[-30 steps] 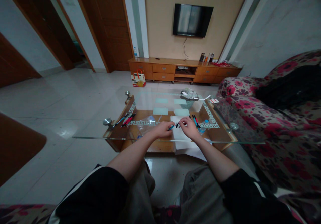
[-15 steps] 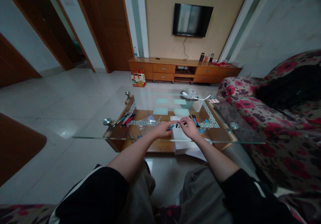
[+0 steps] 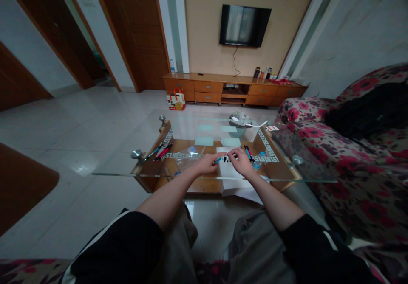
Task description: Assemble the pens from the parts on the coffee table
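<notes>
Down at the near middle of the glass coffee table [image 3: 127, 174], the head view shows the left hand [image 3: 206, 164] and the right hand [image 3: 239, 161] meeting over a white sheet of paper [image 3: 230, 174]. Between them is a blue pen [image 3: 218, 161]. The left hand's fingers pinch its blue barrel; the right hand's fingertips are pressed together at the pen's far-right end, which is dark, though whether they grip a cap there is too small to tell. The pen's long axis runs nearly level across the scene, left to right, the right end tipped slightly to the far side. It sits just above the paper.

Just right of the right hand lie two more pens [image 3: 248, 153], side by side, pointing far-left to near-right. Well to the left, near the table's left corner, is a cluster of pens [image 3: 158, 152], blue and red. A crumpled clear plastic bag [image 3: 186, 155] lies just left of the left hand. Writing on any pen cannot be read.
</notes>
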### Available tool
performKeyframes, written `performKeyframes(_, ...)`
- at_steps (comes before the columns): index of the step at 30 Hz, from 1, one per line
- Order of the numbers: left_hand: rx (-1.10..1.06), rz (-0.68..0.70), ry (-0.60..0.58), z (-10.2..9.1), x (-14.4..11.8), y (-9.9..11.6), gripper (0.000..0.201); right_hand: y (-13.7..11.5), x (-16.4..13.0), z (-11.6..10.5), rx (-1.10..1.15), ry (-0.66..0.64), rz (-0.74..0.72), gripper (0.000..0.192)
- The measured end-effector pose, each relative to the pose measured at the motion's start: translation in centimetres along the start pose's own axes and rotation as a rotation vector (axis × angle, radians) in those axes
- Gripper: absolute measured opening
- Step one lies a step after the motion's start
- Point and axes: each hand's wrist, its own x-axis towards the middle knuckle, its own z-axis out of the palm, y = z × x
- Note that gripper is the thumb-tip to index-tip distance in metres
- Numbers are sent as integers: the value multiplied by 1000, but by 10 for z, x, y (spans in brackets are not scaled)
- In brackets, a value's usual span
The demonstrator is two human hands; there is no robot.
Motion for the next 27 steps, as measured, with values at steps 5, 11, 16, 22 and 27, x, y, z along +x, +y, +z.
performKeyframes(5,24,-9,6,0,-1,-2,68,1,1,-1,-28,90,28,20)
performKeyframes(11,31,-1,5,1,0,-2,68,9,2,0,-77,144,41,19)
performKeyframes(16,46,-1,11,1,0,-2,69,13,3,1,-91,170,38,19)
performKeyframes(22,65,-15,24,3,0,-4,68,15,2,0,-133,167,47,25)
performKeyframes(27,41,6,50,2,0,-2,68,18,3,-3,-188,113,59,44)
